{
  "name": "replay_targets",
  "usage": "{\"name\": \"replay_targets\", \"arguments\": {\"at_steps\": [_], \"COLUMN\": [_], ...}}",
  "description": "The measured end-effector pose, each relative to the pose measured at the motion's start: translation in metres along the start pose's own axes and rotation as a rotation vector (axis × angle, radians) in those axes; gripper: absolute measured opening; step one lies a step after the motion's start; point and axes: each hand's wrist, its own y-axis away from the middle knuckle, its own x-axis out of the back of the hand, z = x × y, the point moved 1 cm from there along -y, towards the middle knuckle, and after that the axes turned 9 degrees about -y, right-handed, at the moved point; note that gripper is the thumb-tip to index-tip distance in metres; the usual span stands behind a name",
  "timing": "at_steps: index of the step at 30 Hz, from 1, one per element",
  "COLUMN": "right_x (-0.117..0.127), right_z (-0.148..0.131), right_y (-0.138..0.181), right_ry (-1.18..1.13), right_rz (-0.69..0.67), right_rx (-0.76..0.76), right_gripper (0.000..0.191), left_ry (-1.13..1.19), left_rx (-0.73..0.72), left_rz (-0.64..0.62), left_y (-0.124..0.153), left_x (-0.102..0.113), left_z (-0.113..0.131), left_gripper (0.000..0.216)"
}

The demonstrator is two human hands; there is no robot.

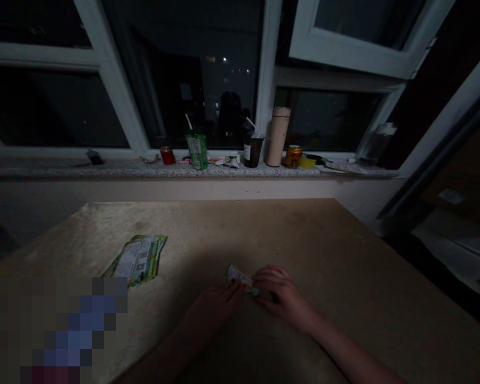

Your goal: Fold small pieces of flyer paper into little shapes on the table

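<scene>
A small folded wrapper [236,273], white and green with printing, lies on the brown table in front of me. My left hand [219,303] reaches it from the left, its fingers close together and resting over the wrapper's near edge; its thumb is hidden. From the other side, my right hand [283,294] has its fingers curled, with the wrapper's right end between fingertips and thumb. Dim light hides the exact grip. Farther left on the table is a flat green printed pouch [142,258], out of reach of both hands.
Behind the table [304,229], a speckled windowsill [224,173] holds a green cup [197,151] with a straw, a dark drink cup [253,152], a pink tumbler [279,137], an orange can [293,157], a red jar [167,156] and a clear bottle [378,144]. Pixelation covers the lower left.
</scene>
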Motion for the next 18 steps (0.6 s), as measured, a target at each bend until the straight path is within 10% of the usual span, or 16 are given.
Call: {"name": "replay_targets", "arguments": {"at_steps": [18], "right_x": [-0.012], "right_z": [0.002], "right_y": [-0.004], "right_ry": [0.318], "right_rz": [0.015], "right_rx": [0.043], "right_gripper": [0.009], "left_ry": [0.076], "left_rx": [0.076], "left_rz": [-0.015], "left_y": [-0.001], "left_x": [0.006], "left_z": [0.007], "left_gripper": [0.050]}}
